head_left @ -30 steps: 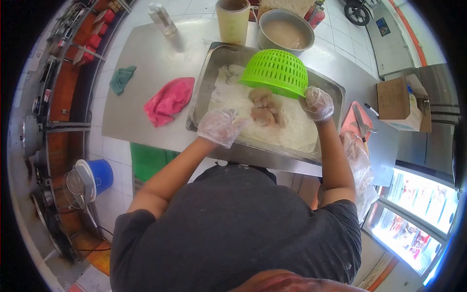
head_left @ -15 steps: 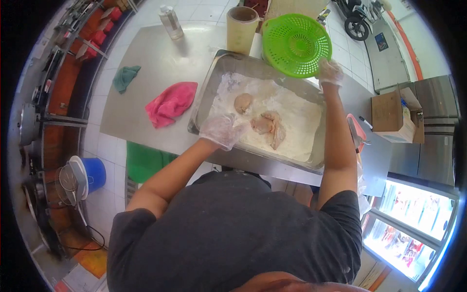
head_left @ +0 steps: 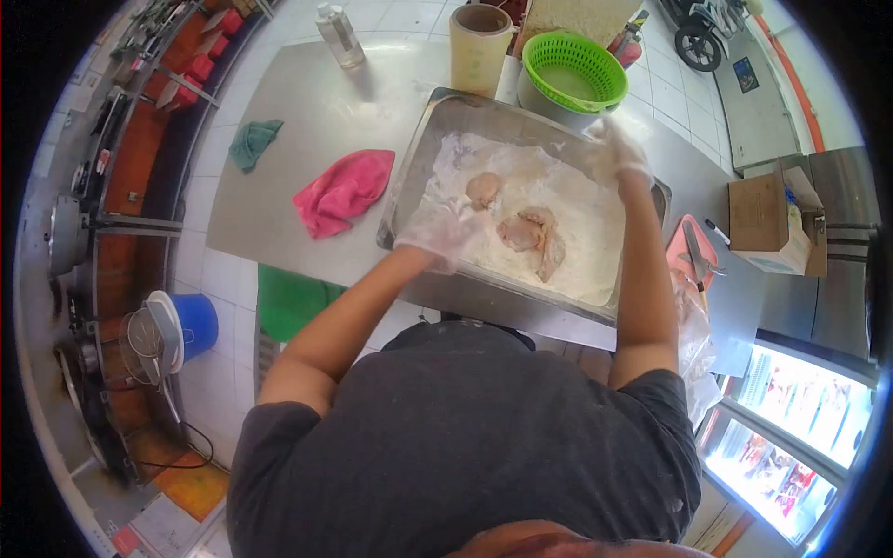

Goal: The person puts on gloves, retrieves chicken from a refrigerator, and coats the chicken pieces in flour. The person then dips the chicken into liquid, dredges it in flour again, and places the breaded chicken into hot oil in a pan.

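A metal tray [head_left: 642,191] of white flour [head_left: 586,223] lies in front of me with two pieces of raw chicken in it. One is a rounded chicken piece [head_left: 483,190]; the other is a larger, folded chicken piece [head_left: 535,240]. My left hand [head_left: 439,232], in a clear plastic glove, is over the tray's near left side, fingers stretched toward the rounded piece. Also gloved, my right hand [head_left: 618,153] is above the tray's far right corner, blurred, with fingers seemingly apart and nothing visible in them. Just beyond it, a green colander [head_left: 595,70] sits in a pale bowl [head_left: 549,104].
A pink cloth [head_left: 344,193], a green cloth [head_left: 255,144] and a clear bottle [head_left: 339,35] are on the steel table's left. Behind the tray stands a tall beige container [head_left: 479,51]. Tongs [head_left: 694,253] on a pink tray and a cardboard box [head_left: 767,219] are at right.
The green colander, earlier tilted up in my right hand, now sits in the bowl. My right hand has let go and come nearer the tray. My left hand remains by the rounded chicken piece.
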A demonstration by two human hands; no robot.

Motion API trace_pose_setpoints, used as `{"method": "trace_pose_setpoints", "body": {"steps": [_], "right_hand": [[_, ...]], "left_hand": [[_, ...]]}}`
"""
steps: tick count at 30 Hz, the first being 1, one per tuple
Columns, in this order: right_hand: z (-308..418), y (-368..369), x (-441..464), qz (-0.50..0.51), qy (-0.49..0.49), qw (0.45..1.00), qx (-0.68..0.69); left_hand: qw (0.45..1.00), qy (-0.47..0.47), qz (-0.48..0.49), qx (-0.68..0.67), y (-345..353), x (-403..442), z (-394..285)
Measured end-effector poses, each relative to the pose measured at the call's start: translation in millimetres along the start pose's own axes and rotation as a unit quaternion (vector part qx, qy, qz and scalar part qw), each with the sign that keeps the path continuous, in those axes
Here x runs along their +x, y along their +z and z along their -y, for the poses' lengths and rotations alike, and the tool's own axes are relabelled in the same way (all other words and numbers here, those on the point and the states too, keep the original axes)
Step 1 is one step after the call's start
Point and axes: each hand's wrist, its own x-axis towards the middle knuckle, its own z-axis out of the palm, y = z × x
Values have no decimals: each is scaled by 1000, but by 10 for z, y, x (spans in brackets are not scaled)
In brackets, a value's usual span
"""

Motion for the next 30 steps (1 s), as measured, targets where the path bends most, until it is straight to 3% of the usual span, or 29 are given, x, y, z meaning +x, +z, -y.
{"method": "trace_pose_setpoints", "body": {"steps": [2,6,7,9,12,15,16,17,18,19,20,21,22,23,24,25,27,28,30], "right_hand": [[-482,-169,-89,149,99,984,0],[-1138,-489,196,31,46,998,7],[-1266,-470,357,27,43,999,8],[-1447,-358,653,31,89,995,16],[-1600,53,715,16,35,998,57],[-1594,445,609,58,-28,998,-1],[-1576,466,562,74,-48,996,-21],[-1525,426,435,71,-47,996,-16],[-1430,364,243,142,-21,989,40],[-1414,296,189,214,5,972,94],[-1377,220,151,215,3,972,95],[-1396,61,168,214,-154,961,-80],[-1418,-92,172,201,-300,898,-251],[-1420,-242,190,203,-299,898,-250],[-1374,-386,191,168,-120,964,-167],[-1358,-490,194,126,63,987,-77],[-1686,-547,365,129,112,985,-23],[-1683,-500,352,131,162,977,32],[-1631,-180,144,154,133,978,49]], "left_hand": [[995,-19,38,-85,-68,312,81],[978,-60,75,-187,10,1214,347],[985,40,-19,-167,215,1607,557],[972,146,-113,-145,369,2041,608],[993,68,-48,78,477,2242,269],[977,88,19,193,648,2298,28],[996,62,59,-12,933,2484,159],[989,49,79,-113,981,2508,164],[972,32,98,-212,1023,2523,164],[956,73,110,-262,906,2410,64],[936,113,121,-311,787,2290,-28],[937,113,121,-309,710,2233,2],[978,171,49,-108,616,2161,108],[980,198,15,-5,534,2080,212],[971,218,-24,97,433,1980,297],[971,210,23,113,252,1843,313],[969,202,64,130,61,1559,176],[983,112,132,68,95,1427,57],[981,18,195,4,367,1513,-61]]}}
